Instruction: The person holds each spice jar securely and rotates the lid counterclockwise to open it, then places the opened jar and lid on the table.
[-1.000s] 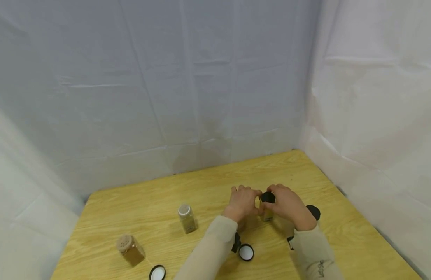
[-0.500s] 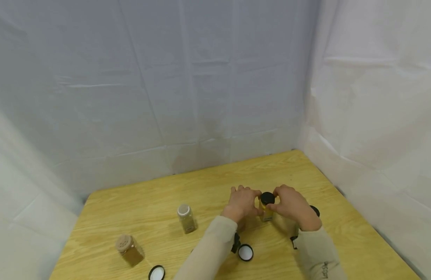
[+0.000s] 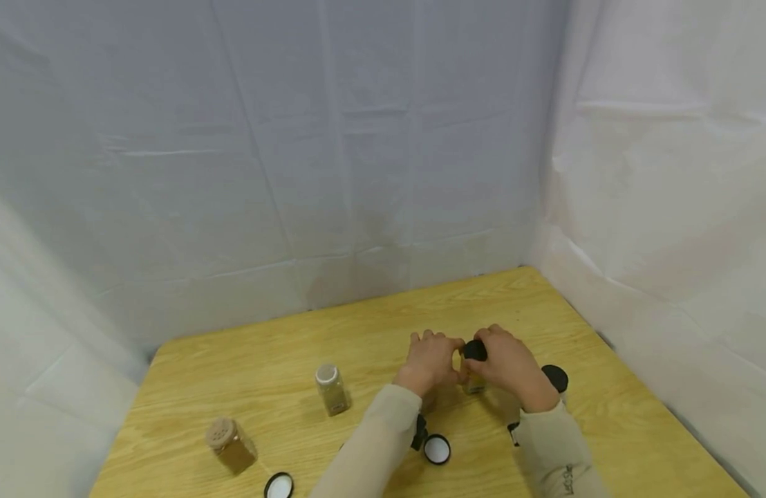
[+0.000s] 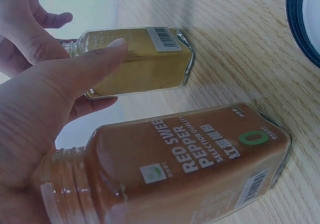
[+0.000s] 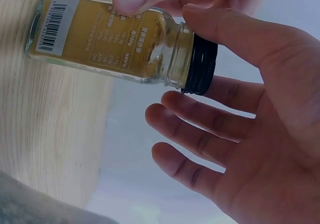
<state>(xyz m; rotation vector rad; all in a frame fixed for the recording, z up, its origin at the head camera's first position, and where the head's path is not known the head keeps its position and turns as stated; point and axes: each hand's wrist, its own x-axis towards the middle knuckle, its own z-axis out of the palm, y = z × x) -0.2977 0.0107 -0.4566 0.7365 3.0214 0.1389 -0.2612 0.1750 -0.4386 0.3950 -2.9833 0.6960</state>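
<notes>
A glass spice jar of yellow powder [image 5: 95, 36] stands upright on the wooden table [image 3: 482, 294]. My left hand [image 3: 428, 363] grips its side, thumb against the glass. The black screw lid [image 5: 201, 64] sits on the jar's neck, pinched between thumb and fingers of my right hand [image 3: 510, 363]; that hand's other fingers are spread apart from the jar. Close under the left wrist stands a lidless jar labelled red sweet pepper [image 4: 195, 164], largely hidden by the arm in the head view.
Left of the hands stand a jar with a pale top [image 3: 333, 391] and a brown-powder shaker jar [image 3: 232, 444]. Two loose lids, one lid [image 3: 437, 449] by the left wrist and another lid [image 3: 279, 485], lie white side up. A black-lidded jar [image 3: 554, 377] is beside the right wrist.
Half a second ago the right hand was slightly farther right, with more of the lid showing. It has since turned back left over the lid. The left hand stays put on the jar.
</notes>
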